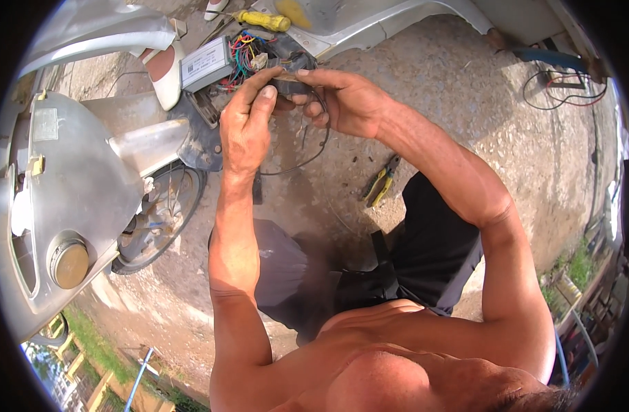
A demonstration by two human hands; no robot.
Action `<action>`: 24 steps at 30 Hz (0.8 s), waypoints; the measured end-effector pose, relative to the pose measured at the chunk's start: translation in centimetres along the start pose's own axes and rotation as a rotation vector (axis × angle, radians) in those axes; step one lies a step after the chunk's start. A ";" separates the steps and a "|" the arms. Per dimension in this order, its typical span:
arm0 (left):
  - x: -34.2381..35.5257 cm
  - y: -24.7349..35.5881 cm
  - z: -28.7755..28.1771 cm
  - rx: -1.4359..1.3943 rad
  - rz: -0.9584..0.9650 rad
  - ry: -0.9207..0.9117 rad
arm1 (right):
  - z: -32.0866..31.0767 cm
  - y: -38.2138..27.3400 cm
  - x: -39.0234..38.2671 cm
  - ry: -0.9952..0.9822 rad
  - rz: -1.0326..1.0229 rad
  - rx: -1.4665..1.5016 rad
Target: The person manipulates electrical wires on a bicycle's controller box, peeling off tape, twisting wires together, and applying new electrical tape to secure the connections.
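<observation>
Between my left hand (249, 127) and my right hand (349, 103), a small dark block-like part (292, 87) with a thin black cable is held near the top middle. Both hands have their fingers closed on it. Just beyond them, a silver module (204, 63) lies beside a tangle of coloured wires (245, 53). A yellow-handled screwdriver (263, 19) rests farther back. Below my right hand, yellow-and-black pliers (379, 184) lie on the ground.
A grey vehicle body (87, 165) with a wheel (194, 202) fills the left side. Silver panelling (390, 20) spans the back. White shoes (162, 82) appear upper left. Loose cables (555, 89) lie at the right on rough ground (465, 82).
</observation>
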State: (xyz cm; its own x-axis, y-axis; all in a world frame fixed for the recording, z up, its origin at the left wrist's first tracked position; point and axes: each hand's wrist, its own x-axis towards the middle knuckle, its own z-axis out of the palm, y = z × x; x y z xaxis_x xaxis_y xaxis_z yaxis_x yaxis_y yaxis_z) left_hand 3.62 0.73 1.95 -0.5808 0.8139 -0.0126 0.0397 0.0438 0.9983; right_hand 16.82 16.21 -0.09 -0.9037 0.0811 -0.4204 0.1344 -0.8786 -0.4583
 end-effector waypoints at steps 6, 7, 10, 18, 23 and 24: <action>-0.6 1.3 0.5 0.493 0.277 0.179 | -0.3 0.4 0.5 0.006 -0.137 -0.198; -0.9 1.6 0.7 0.520 0.254 0.174 | -0.4 0.5 0.7 0.034 -0.163 -0.256; -1.2 2.0 1.4 0.568 0.235 0.184 | -0.4 0.9 0.7 0.069 -0.215 -0.343; -1.4 1.5 1.7 0.618 0.266 0.256 | 0.5 1.0 0.1 0.066 -0.229 -0.355; -1.1 0.8 1.1 0.582 0.200 0.256 | -0.2 1.2 0.2 0.056 -0.188 -0.247; -1.1 0.8 1.2 0.487 0.198 0.256 | -0.1 1.1 0.2 0.057 -0.190 -0.248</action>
State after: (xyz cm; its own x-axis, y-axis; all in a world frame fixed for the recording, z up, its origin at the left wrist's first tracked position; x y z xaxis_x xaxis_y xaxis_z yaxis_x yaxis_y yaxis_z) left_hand 5.21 0.58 2.67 -0.6995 0.6708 0.2464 0.5016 0.2153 0.8379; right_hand 16.88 15.30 -0.77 -0.8989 0.2647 -0.3491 0.0671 -0.7042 -0.7068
